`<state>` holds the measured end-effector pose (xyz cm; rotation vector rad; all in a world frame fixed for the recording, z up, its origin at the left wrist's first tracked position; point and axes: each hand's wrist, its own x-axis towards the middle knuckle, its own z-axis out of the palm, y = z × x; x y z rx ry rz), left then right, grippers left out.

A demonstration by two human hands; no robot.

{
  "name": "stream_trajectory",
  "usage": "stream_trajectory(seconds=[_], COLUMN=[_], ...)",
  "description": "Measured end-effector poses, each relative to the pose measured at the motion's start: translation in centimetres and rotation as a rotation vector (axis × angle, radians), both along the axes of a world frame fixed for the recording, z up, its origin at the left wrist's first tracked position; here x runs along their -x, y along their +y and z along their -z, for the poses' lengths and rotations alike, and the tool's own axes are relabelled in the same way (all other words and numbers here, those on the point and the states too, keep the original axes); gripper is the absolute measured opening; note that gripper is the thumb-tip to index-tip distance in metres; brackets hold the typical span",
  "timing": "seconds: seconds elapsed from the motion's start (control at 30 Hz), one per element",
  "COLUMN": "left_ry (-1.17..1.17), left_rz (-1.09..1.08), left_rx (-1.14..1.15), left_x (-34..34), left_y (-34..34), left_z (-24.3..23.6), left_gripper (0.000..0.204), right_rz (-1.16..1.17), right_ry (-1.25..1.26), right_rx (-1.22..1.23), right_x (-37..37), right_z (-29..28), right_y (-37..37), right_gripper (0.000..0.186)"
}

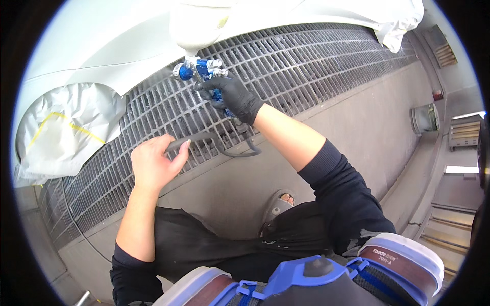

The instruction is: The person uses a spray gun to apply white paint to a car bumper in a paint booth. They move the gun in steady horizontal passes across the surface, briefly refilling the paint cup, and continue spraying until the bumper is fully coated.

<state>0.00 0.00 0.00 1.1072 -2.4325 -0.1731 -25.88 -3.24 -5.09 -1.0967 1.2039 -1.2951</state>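
Note:
My right hand (237,98), in a black glove, is wrapped round the grip of a blue and silver spray gun (203,68). A translucent white cup (198,28) sits on top of the gun, close by the white car body panel (112,46). A dark grey hose (239,154) comes off the bottom of the grip and loops round to the left. My bare left hand (154,159) is closed on that hose, with the thumb laid along it. The fingertips of the right hand are partly hidden behind the grip.
Masking paper with yellow tape (76,127) covers the wheel area at left. White sheeting (395,35) hangs at the upper right. A metal floor grate (306,66) runs under the car. A round container (424,118) stands by the right wall. A respirator (311,275) fills the lower edge.

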Motion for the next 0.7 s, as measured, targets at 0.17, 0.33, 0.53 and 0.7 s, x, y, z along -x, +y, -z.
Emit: stream_trajectory(seconds=[0.17, 0.33, 0.53, 0.7], left_ry=[0.006, 0.009, 0.012, 0.041], left_rz=[0.001, -0.069, -0.103, -0.15], left_rx=[0.011, -0.002, 0.004, -0.12], left_x=[-1.8, -2.0, -0.8, 0.1], left_y=[1.6, 1.9, 1.6, 1.7], left_z=[-0.8, -0.9, -0.7, -0.3], left_gripper=[0.028, 0.027, 0.031, 0.031], right_rz=[0.246, 0.421, 0.613, 0.859], right_ry=[-0.029, -0.23, -0.225, -0.128], right_rx=[-0.092, -0.054, -0.004, 0.05], right_x=[3.3, 12.2, 22.3, 28.2], right_z=[0.5, 3.5, 4.3, 4.0], right_y=[-1.0, -2.5, -1.6, -0.1], right_gripper=[0.02, 0.015, 0.016, 0.014])
